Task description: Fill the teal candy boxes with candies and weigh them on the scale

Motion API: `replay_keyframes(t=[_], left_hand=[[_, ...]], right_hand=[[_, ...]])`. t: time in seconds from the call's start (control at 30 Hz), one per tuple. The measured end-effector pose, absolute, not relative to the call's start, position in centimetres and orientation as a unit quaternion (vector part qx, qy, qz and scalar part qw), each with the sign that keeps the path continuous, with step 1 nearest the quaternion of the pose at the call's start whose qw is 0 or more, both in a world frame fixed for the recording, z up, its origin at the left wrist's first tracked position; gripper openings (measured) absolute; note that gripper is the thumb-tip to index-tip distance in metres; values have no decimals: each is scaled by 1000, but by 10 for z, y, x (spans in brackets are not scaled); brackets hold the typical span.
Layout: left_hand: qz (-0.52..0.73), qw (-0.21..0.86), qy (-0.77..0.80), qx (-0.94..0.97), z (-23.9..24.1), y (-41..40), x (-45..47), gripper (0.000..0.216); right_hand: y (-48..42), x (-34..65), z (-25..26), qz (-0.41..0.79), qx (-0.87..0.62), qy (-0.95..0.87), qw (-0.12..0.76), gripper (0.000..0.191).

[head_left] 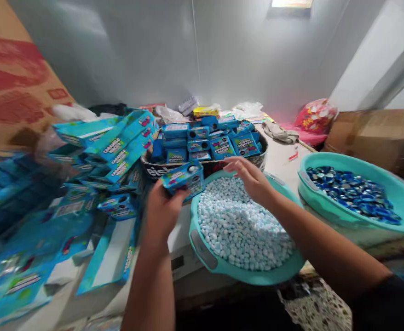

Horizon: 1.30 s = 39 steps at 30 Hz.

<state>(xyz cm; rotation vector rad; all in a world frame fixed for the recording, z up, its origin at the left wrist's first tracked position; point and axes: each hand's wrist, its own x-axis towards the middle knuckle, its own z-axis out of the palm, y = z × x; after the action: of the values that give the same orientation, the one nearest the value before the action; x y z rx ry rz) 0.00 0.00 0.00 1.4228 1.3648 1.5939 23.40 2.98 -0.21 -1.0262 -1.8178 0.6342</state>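
Note:
My left hand (163, 209) is closed round a small blue candy box (184, 178), held tilted near the left rim of a turquoise tub (219, 272). The tub is full of small pale blue and white candies (243, 234). Over the far part of the candies hovers my right hand (250, 180), its fingers stretched out and nothing visible in them. Just behind both hands stands a round container (204, 169) packed with similar blue boxes (222, 146).
Large blue display cartons (119, 147) are piled at the left, with an opened carton (114, 253) in front. To the right sits another turquoise tub (326, 207) with blue wrapped pieces (354, 195). Cardboard boxes (384, 135), a grey cloth (279, 132) and a red bag (315, 115) lie behind.

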Motion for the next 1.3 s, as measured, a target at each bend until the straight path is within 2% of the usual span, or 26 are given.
replay_keyframes(t=[0.1, 0.17, 0.43, 0.5, 0.57, 0.7, 0.87, 0.93, 1.0, 1.1, 1.17, 1.2, 1.23, 1.3], left_hand=[[567, 317, 572, 500, -13, -2, -45, 28], [537, 338, 590, 499, -25, -3, -68, 33], [377, 480, 559, 562, -60, -6, -94, 67], [380, 514, 522, 565, -60, -8, -100, 82], [434, 528, 456, 570, -59, -10, -107, 93], [537, 485, 351, 594, -61, -10, -116, 94], [426, 434, 498, 618, -65, -9, -104, 86], [434, 395, 540, 604, -65, -11, -96, 84], [487, 372, 526, 590, -60, -16, -88, 90], [562, 356, 465, 585, -40, -27, -74, 101], [581, 338, 436, 598, -21, -33, -62, 103], [585, 331, 426, 605, -12, -36, -56, 103], [589, 325, 417, 611, -4, -38, -52, 101], [608, 304, 400, 615, 4, -44, -47, 99]], right_hand=[[28, 228, -9, 254, -407, -819, 316, 37], [27, 223, -12, 257, -383, -848, 260, 35], [23, 216, -17, 237, -354, -882, 200, 22], [22, 219, -18, 223, -347, -894, 175, 25], [22, 222, -18, 223, -345, -900, 150, 31], [23, 225, -13, 228, -359, -900, 97, 18], [25, 224, -10, 227, -394, -889, 61, 10], [25, 225, -12, 219, -397, -888, 75, 11], [23, 223, -12, 212, -402, -881, 135, 22], [12, 209, -4, 290, -351, -851, 264, 58], [2, 191, 4, 396, -267, -822, 310, 80], [-2, 180, 9, 438, -231, -806, 326, 85], [-6, 170, 14, 464, -213, -787, 347, 81], [-11, 152, 22, 492, -217, -746, 394, 59]])
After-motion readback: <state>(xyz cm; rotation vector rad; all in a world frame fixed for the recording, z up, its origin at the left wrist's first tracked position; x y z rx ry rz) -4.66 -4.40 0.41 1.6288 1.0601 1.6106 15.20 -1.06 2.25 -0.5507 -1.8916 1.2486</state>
